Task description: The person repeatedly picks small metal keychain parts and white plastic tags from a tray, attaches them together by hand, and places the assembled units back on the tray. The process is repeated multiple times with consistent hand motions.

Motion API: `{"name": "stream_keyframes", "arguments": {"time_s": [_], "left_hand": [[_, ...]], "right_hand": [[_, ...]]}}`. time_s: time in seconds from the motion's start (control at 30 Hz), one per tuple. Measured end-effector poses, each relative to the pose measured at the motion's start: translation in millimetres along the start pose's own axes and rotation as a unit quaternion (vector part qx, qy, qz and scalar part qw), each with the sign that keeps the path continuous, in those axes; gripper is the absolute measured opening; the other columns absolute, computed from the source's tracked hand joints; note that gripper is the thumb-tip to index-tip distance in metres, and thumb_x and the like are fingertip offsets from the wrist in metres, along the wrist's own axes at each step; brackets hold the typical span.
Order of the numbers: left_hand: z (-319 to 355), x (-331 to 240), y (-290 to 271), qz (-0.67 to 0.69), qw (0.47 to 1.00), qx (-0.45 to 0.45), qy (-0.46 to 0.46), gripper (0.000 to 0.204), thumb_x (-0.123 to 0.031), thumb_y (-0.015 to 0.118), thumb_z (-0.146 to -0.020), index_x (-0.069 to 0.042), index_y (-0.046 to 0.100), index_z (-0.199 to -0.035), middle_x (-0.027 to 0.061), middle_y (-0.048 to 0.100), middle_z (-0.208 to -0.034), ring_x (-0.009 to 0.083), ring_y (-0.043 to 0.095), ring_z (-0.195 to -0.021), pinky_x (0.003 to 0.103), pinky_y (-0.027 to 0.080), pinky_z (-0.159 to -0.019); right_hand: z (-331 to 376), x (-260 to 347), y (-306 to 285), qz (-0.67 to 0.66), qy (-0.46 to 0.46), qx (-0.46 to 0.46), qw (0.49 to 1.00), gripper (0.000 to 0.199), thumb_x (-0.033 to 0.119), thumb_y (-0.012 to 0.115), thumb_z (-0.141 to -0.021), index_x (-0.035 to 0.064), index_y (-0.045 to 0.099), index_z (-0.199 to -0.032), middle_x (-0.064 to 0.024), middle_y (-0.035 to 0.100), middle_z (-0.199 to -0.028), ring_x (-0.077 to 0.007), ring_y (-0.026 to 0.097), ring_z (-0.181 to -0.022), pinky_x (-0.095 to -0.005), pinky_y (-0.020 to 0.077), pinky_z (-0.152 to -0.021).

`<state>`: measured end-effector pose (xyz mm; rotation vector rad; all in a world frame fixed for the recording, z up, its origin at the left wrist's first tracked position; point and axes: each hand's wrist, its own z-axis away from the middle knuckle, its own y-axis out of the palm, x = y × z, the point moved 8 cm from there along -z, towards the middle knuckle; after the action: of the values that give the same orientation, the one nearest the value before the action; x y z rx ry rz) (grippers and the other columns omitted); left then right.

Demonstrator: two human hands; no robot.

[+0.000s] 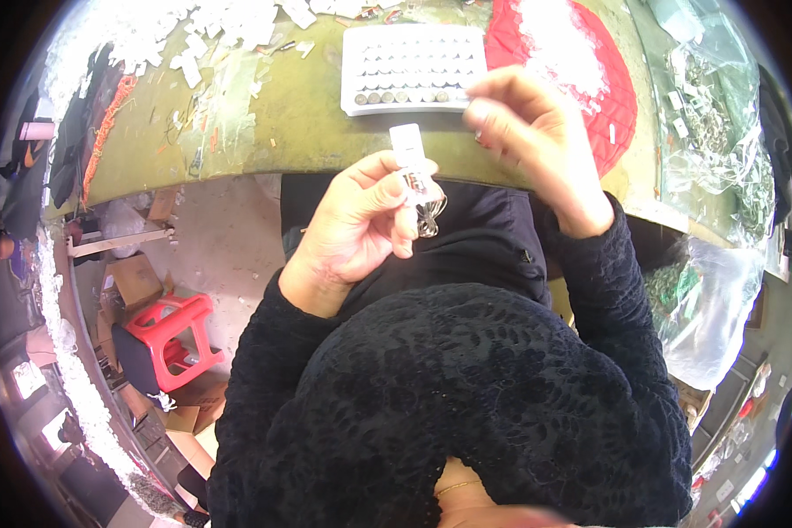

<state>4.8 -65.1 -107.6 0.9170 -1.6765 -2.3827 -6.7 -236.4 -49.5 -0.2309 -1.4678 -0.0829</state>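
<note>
My left hand [361, 207] is closed on a small white plastic case [407, 145], pinched between thumb and fingers in front of my lap. Metal parts show in the lower end of the case. A loop of thin wire [429, 217] hangs beside the fingers. My right hand [537, 145] is raised over the table edge, slightly blurred, its thumb and fingers apart. Just left of its fingertips stands a white tray [350, 75] with rows of small round cells; the nearest row shows brownish tops. Whether a tiny piece touches the lower right fingers is unclear.
The olive table [299, 132] carries scattered white pieces [224, 31] at the far left. A red cloth [620, 97] with a white heap lies at the right, beside clear plastic bags [717, 132] of wired parts. A red stool [180, 334] stands on the floor at left.
</note>
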Motion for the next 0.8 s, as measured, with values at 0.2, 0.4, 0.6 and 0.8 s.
{"name": "stream_keyframes", "arguments": {"time_s": [0.2,0.4,0.6,0.8], "left_hand": [[-2.9,-3.2,-2.2,0.039,0.999,-0.013,-0.001,0.029,-0.007,0.060,-0.093,0.007,0.056,-0.118,0.0224,0.066,-0.102,0.0209,0.070,-0.071,0.031,0.061,-0.054],[-2.0,-5.8,-3.4,-0.031,0.999,-0.026,0.022,0.037,-0.010,0.062,-0.093,0.007,0.052,-0.124,0.0211,0.064,-0.106,0.0166,0.068,-0.074,0.025,0.059,-0.054],[-1.8,-4.8,0.2,0.006,1.000,0.009,0.016,0.026,-0.008,0.060,-0.094,0.007,0.057,-0.115,0.0199,0.067,-0.096,0.0225,0.071,-0.073,0.031,0.062,-0.056],[5.5,-5.5,-2.1,-0.021,0.999,-0.014,0.034,0.020,-0.007,0.060,-0.093,0.006,0.060,-0.108,0.0173,0.068,-0.089,0.0236,0.070,-0.070,0.033,0.061,-0.056]], "right_hand": [[-13.0,17.8,-8.2,0.371,-0.323,-0.084,0.867,0.016,0.008,0.068,-0.083,0.0025,0.065,-0.098,-0.0132,0.060,-0.084,-0.0305,0.061,-0.080,-0.0363,0.0492,-0.071],[-12.8,24.3,-8.6,0.387,-0.276,-0.103,0.874,0.010,0.009,0.066,-0.085,0.0016,0.062,-0.091,-0.0140,0.061,-0.084,-0.0329,0.061,-0.078,-0.0384,0.0489,-0.072],[19.5,40.5,33.7,0.214,-0.286,0.045,0.933,0.010,0.000,0.068,-0.083,0.0013,0.062,-0.091,-0.0044,0.059,-0.086,-0.0125,0.060,-0.080,-0.0250,0.0479,-0.069],[28.0,40.3,56.6,0.220,-0.305,0.079,0.923,0.014,0.007,0.069,-0.083,0.0029,0.063,-0.095,-0.0123,0.064,-0.084,-0.0280,0.065,-0.077,-0.0329,0.0515,-0.069]]}}
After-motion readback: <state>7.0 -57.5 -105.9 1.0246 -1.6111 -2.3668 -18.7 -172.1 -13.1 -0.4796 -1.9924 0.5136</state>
